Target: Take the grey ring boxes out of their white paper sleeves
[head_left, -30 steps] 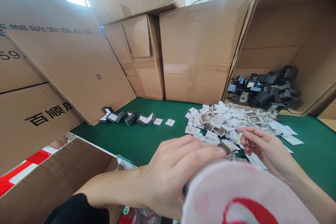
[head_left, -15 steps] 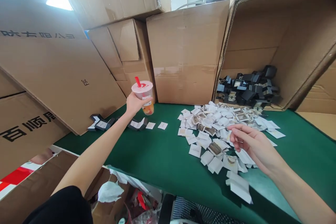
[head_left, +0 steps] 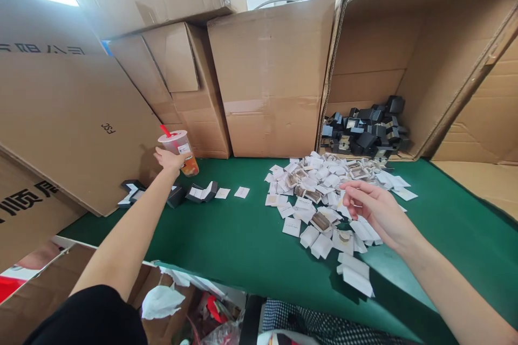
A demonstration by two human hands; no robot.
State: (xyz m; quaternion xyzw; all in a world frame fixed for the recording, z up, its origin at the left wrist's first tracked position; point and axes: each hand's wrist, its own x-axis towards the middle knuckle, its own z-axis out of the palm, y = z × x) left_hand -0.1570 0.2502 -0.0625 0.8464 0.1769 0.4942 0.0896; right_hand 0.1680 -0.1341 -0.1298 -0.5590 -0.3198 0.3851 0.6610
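Near the back left of the green table stands a clear plastic drink cup (head_left: 183, 152) with a pale lid, a red straw and orange contents. My left hand (head_left: 170, 160) is right at its near side, fingers spread and the thumb across its front; it no longer wraps round the cup. My right hand (head_left: 370, 210) hovers over a heap of small white folded cards (head_left: 319, 183), fingers loosely bent and apart, with nothing visible in them. Beneath my left forearm lie several open black small boxes (head_left: 202, 192) with white inserts, beside two flat white cards (head_left: 242, 192).
A large cardboard box (head_left: 441, 54) lies open at the back right, with many small black boxes (head_left: 366, 129) inside. Cardboard cartons (head_left: 271, 81) wall the back and left of the green table (head_left: 226, 242). Below the front edge, a crumpled white tissue (head_left: 162, 302) hangs by a carton.
My left hand has carried the cup left and down onto the table, and its fingers have loosened. My right hand stays over the heap. The view has turned slightly right.
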